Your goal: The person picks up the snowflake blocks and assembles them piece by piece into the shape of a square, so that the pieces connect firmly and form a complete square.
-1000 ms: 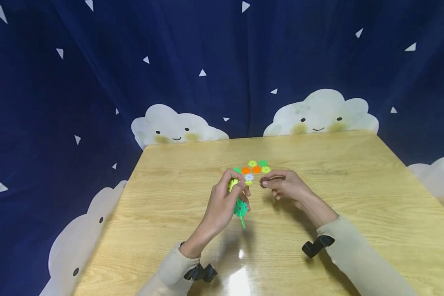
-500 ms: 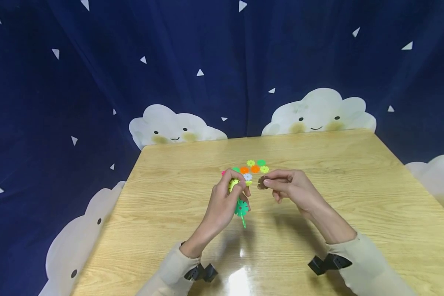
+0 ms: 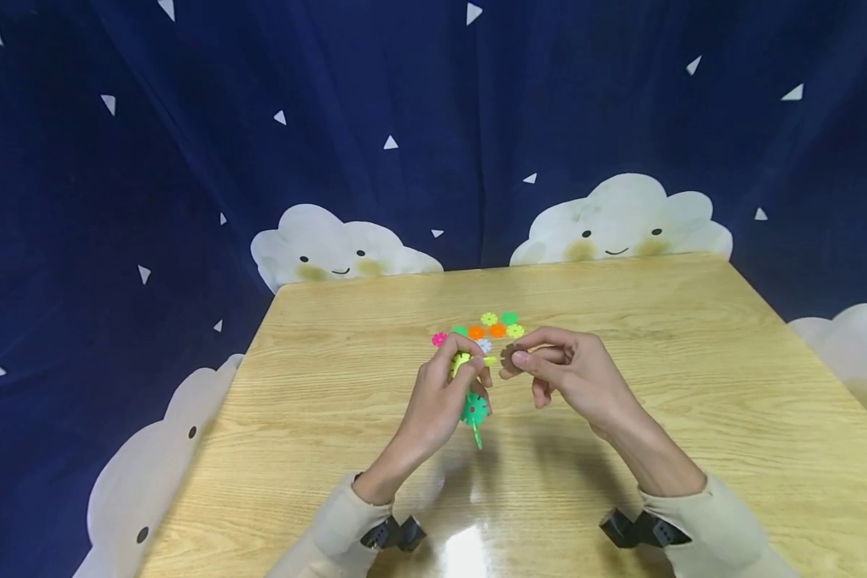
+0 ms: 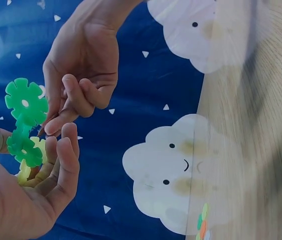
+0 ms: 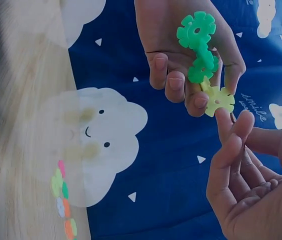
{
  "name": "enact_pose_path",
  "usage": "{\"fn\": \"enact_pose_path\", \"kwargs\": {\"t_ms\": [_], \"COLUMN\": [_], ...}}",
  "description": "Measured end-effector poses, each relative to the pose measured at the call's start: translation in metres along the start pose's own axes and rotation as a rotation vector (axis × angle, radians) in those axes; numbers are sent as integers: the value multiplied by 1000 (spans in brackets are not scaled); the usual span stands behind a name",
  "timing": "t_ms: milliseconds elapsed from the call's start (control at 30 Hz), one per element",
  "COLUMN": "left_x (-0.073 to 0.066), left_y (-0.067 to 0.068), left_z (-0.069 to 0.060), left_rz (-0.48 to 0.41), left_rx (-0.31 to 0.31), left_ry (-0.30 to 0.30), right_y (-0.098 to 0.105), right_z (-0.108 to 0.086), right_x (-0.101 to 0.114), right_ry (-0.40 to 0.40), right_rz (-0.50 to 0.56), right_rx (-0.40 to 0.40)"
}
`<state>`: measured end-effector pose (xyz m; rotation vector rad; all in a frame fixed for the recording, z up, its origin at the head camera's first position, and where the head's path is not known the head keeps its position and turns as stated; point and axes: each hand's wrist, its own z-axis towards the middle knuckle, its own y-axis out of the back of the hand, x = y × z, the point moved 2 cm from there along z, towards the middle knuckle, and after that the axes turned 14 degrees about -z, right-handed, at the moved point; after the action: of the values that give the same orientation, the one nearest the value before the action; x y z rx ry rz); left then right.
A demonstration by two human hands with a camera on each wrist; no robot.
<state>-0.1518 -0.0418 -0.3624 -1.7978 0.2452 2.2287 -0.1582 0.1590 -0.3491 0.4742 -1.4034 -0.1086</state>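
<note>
Assembly in left hand: a joined chain of green discs (image 3: 474,409) and yellow discs (image 3: 459,365), held above the near-middle of the table (image 3: 694,385); its green end hangs toward the near side. The number of pieces is partly hidden.
Left hand (image 3: 437,389): thumb and forefinger curled, pinching the yellow part of the chain.
Right hand (image 3: 585,377): thumb and forefinger pinching a brown disc (image 3: 510,356); the other fingers are bent beneath.
Brown disc position: just right of the yellow end, raised above the table; a narrow gap shows in the head view.
Loose discs: a flat cluster beyond the hands, with a pink disc (image 3: 439,339) at left, a white disc (image 3: 483,345) nearer, two orange discs (image 3: 497,330), and further green and yellow ones.
Handling, discs: probably light, fairly stiff plastic; smooth faces may slip under a loose pinch. Thin notched rims could bend or chip if twisted.
Grip point, brown disc: hold by the flat faces near the right rim, leaving the left notches free.
Grip point, chain: support close to the yellow end; the joints are likely the weak points, and the hanging green end may swing.
</note>
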Motion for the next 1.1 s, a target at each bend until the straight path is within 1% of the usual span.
{"fn": "enact_pose_path", "kwargs": {"t_ms": [233, 533, 667, 767, 933, 1100], "left_x": [1, 1, 0, 0, 0, 0], "left_y": [-1, -3, -3, -3, -2, -3], "left_z": [-2, -3, -4, -4, -3, -2], "left_rz": [-15, 10, 43, 71, 104, 110], "left_rx": [22, 69, 89, 99, 109, 112], "left_ry": [0, -13, -36, -64, -95, -113], "right_y": [-2, -5, -7, -7, -8, -9], "right_z": [-1, -1, -2, -2, -4, -6], "right_x": [2, 2, 5, 8, 12, 14], "right_ry": [-6, 4, 16, 15, 4, -18], "right_rz": [4, 13, 26, 31, 14, -14], "right_rx": [19, 25, 31, 30, 13, -19]}}
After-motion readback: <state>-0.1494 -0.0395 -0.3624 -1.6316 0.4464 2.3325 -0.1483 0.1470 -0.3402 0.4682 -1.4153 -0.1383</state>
